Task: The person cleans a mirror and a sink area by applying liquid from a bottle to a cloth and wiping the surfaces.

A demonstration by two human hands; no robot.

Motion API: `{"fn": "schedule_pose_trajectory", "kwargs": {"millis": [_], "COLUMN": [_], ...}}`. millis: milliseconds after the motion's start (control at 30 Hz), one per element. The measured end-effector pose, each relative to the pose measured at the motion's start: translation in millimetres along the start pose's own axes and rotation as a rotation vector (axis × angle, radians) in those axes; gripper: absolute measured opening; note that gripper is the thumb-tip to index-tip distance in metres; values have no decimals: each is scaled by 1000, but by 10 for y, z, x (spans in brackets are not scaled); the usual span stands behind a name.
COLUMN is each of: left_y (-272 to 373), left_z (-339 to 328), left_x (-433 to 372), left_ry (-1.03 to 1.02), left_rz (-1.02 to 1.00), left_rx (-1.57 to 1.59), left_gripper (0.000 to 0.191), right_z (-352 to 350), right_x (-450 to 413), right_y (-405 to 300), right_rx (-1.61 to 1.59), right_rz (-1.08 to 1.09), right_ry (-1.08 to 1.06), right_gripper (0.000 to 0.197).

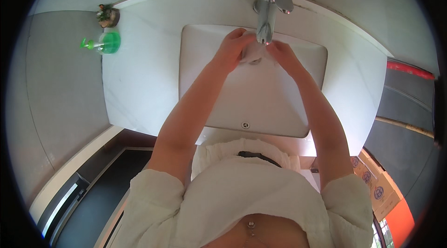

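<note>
A thin white cloth (253, 49) is held between my two hands, over the white sink basin (251, 98) and under the chrome faucet (267, 14). My left hand (234, 49) grips its left side, fingers curled around the edge. On the right, my right hand (283, 55) has its fingers at the other side of the cloth, just beside the spout; the spout hides part of that area. Whether water is running cannot be told. The drain fitting (256, 61) shows partly below the cloth, and an overflow hole (245, 125) sits in the basin's near wall.
A pump bottle of green liquid soap (110, 42) and a small potted plant (108, 16) stand at the left end of the white countertop (139, 73). The counter's backsplash meets the wall behind the faucet. Cardboard boxes (379, 185) are stacked low on the right.
</note>
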State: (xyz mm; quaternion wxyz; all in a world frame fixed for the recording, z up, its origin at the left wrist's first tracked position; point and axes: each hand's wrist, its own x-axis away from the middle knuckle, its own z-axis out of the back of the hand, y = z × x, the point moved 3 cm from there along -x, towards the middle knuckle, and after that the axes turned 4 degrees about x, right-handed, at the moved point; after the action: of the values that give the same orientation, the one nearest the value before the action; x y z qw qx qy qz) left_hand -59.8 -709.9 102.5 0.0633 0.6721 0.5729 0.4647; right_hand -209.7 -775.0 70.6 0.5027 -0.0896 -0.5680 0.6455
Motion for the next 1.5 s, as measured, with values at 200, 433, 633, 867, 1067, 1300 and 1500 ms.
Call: {"fn": "schedule_pose_trajectory", "kwargs": {"millis": [200, 433, 633, 867, 1067, 1300, 1500], "left_y": [-91, -551, -763, -759, -777, -728, -518], "left_z": [289, 357, 165, 223, 193, 193, -16], "left_x": [90, 66, 16, -112, -185, -41, 92], "left_ry": [148, 92, -148, -139, -335, -116, -177], "left_rz": [-265, 500, 179, 169, 145, 48, 157], "left_rx": [-803, 233, 412, 567, 762, 411, 371], "left_gripper": [26, 54, 51, 32, 40, 36, 28], "right_z": [19, -527, -935, -505, -788, -699, -464], "right_x": [65, 288, 413, 113, 248, 149, -5], "right_y": [101, -163, -365, -294, -436, -418, -297], "right_rx": [-245, -317, 405, 573, 606, 442, 613], "right_rz": [-147, 29, 368, 179, 464, 341, 384], "right_ry": [-131, 172, 155, 558, 199, 519, 525], "right_gripper": [27, 18, 27, 30, 43, 29, 19]}}
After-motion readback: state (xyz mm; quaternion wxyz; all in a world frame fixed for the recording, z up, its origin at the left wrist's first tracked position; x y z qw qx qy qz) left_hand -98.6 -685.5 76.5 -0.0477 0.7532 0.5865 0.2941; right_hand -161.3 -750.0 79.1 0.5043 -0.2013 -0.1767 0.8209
